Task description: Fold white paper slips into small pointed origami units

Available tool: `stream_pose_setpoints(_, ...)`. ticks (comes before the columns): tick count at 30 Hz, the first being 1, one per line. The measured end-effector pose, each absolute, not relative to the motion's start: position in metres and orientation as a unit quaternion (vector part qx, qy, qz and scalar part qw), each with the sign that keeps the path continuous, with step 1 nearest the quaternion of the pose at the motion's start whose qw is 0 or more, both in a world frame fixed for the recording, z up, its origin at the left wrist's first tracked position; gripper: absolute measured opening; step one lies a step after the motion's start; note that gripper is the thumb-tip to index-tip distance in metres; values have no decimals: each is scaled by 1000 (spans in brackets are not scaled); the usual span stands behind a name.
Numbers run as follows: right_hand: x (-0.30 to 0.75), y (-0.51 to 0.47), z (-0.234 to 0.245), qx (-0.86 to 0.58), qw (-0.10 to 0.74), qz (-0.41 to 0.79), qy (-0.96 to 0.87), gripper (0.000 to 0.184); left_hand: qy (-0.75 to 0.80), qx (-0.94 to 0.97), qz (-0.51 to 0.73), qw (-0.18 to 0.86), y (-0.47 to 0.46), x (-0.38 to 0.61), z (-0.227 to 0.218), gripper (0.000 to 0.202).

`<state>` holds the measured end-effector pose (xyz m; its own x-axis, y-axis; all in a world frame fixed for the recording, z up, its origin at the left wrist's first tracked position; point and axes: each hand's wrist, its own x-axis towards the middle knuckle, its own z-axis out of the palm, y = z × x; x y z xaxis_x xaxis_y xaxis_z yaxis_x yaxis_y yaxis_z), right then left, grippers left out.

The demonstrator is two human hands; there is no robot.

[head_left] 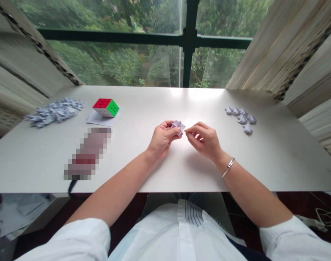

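Observation:
My left hand (162, 137) is closed around a small folded white paper piece (178, 125), held just above the white table (143, 170) near its middle. My right hand (205, 139) pinches the right edge of the same paper piece with thumb and forefinger. A silver bracelet (228, 166) circles my right wrist. Both forearms reach in from the near edge of the table.
A heap of folded paper pieces (55, 111) lies at the far left. A colour cube (106, 107) rests on a paper sheet beside it. Several folded pieces (242, 117) sit at the far right. A blurred-out object (86, 154) lies left of my hands. A window is beyond the table.

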<state>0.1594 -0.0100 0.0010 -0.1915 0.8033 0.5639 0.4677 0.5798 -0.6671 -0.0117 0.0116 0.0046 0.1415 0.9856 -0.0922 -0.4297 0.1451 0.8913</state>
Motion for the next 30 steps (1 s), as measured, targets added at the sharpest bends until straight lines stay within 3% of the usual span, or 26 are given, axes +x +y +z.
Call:
stream_pose_setpoints(7,153,-5,1,-468,471,458,-591,38,368,420,552,619,9,-5,0,45)
stream_pose_setpoints(22,153,-3,2,-520,454,453,-564,32,417,476,495,596,7,-6,-2,42)
stream_pose_setpoints(30,156,-3,7,-458,435,563,-534,30,390,459,502,622,11,-10,-1,45)
